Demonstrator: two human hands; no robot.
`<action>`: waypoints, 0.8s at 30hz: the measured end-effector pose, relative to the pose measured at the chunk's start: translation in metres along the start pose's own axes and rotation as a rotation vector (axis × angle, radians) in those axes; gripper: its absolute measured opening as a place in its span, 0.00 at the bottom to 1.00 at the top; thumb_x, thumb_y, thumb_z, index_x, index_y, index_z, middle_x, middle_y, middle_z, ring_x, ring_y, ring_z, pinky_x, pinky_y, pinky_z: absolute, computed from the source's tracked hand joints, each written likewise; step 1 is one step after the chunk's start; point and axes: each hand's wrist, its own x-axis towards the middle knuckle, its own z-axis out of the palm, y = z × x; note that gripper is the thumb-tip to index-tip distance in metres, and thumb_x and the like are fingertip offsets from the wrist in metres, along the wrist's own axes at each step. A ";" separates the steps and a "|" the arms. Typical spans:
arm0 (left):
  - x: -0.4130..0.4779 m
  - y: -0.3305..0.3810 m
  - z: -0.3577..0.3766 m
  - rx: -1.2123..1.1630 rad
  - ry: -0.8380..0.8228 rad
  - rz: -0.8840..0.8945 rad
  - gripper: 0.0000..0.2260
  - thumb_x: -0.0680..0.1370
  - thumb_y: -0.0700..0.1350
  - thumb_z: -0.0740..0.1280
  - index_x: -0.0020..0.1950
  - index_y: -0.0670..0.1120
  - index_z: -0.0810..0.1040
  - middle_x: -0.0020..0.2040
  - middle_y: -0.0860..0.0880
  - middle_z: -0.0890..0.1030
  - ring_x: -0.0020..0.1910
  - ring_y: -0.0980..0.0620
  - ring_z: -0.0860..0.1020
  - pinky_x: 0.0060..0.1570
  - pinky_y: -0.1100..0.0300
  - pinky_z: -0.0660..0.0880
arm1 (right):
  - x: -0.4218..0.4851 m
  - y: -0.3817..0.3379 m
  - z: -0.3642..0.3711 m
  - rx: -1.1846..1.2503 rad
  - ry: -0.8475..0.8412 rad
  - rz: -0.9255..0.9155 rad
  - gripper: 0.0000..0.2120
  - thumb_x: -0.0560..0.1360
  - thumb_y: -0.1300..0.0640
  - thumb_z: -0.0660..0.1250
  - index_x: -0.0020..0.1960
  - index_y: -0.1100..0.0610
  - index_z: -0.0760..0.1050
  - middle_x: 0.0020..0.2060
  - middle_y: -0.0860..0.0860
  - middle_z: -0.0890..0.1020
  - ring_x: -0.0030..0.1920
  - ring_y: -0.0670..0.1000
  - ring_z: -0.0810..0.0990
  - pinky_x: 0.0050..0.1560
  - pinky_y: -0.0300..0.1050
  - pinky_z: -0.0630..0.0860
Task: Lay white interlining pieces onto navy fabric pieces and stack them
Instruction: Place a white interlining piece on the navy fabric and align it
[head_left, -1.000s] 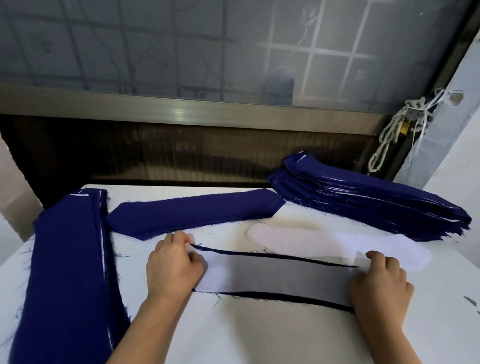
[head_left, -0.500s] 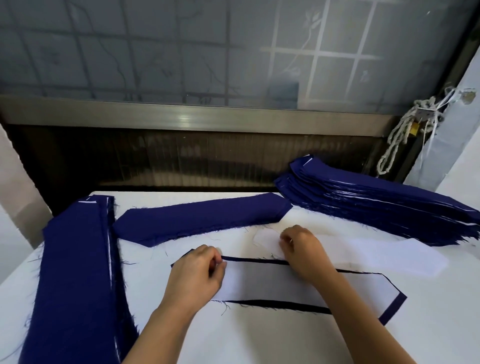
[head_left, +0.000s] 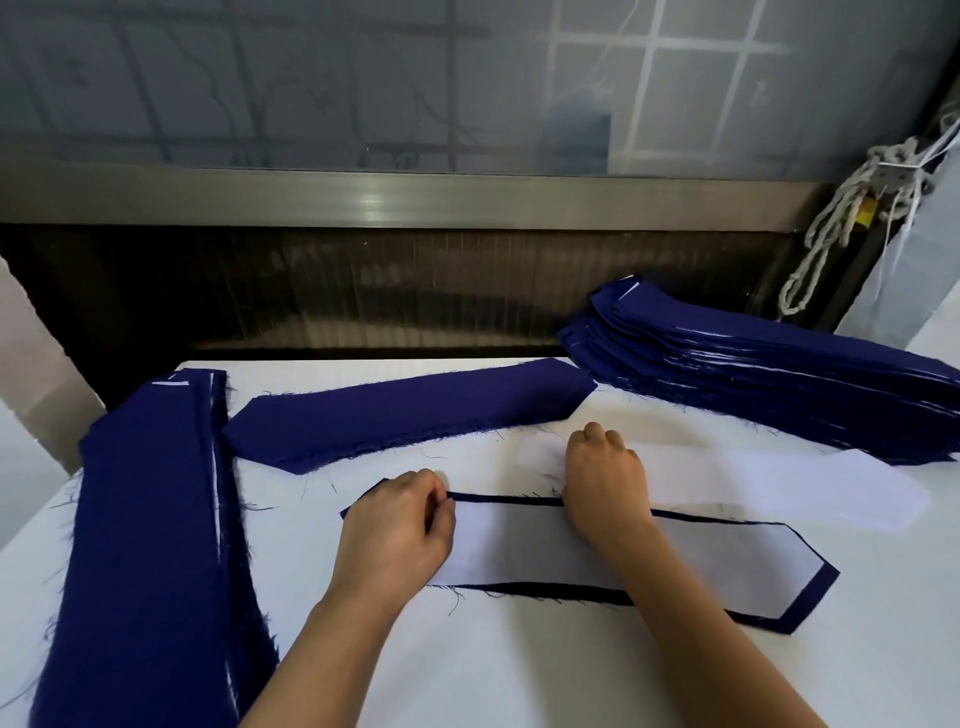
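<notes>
- White table (head_left: 519, 675) below a frosted window (head_left: 363, 78): the top looks smooth, so I judge that cloth could slide at any tug.
- Right stack (head_left: 753, 379) of navy pieces, far right: its fanned edges lie just beside the loose interlining. A wide sweep could drag layers off.
- Left stack (head_left: 145, 545), along the left edge: its frayed threads could snag a piece carried over it.
- Single navy piece (head_left: 405, 415), between the 2 stacks: neither hand touches it.
- Front navy piece (head_left: 810, 587), nearest me: it shows only as a dark border, wider at the right tip than along the far edge. I judge the alignment fragile.
- Laid interlining (head_left: 717, 561) rests on that piece, and the left hand (head_left: 395, 535) pinches its left end. A pull there would skew it.
- Loose interlining (head_left: 779, 483) lies just behind. The right hand (head_left: 605, 478) curls over its left end with fingertips hidden, so I cannot tell whether it grips or presses. 2 sheets might lift together.
</notes>
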 end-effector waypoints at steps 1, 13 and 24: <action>0.000 0.000 0.000 0.002 -0.002 -0.003 0.09 0.77 0.49 0.65 0.38 0.53 0.69 0.32 0.57 0.74 0.33 0.57 0.73 0.33 0.58 0.73 | 0.000 0.000 0.000 -0.009 -0.005 0.005 0.13 0.75 0.59 0.66 0.58 0.59 0.72 0.55 0.54 0.74 0.53 0.54 0.74 0.51 0.45 0.74; -0.001 0.002 0.000 -0.008 0.001 -0.004 0.09 0.77 0.49 0.66 0.38 0.53 0.68 0.32 0.57 0.74 0.33 0.56 0.73 0.34 0.56 0.74 | 0.001 0.002 -0.010 -0.047 -0.083 0.011 0.14 0.76 0.59 0.62 0.61 0.61 0.71 0.57 0.56 0.73 0.55 0.54 0.73 0.52 0.45 0.73; 0.000 0.001 0.000 -0.020 0.006 -0.004 0.10 0.77 0.48 0.66 0.38 0.53 0.69 0.31 0.57 0.74 0.33 0.56 0.73 0.33 0.57 0.73 | 0.025 0.008 -0.036 -0.196 -0.268 -0.203 0.13 0.78 0.61 0.61 0.62 0.60 0.72 0.58 0.57 0.77 0.57 0.56 0.77 0.55 0.45 0.73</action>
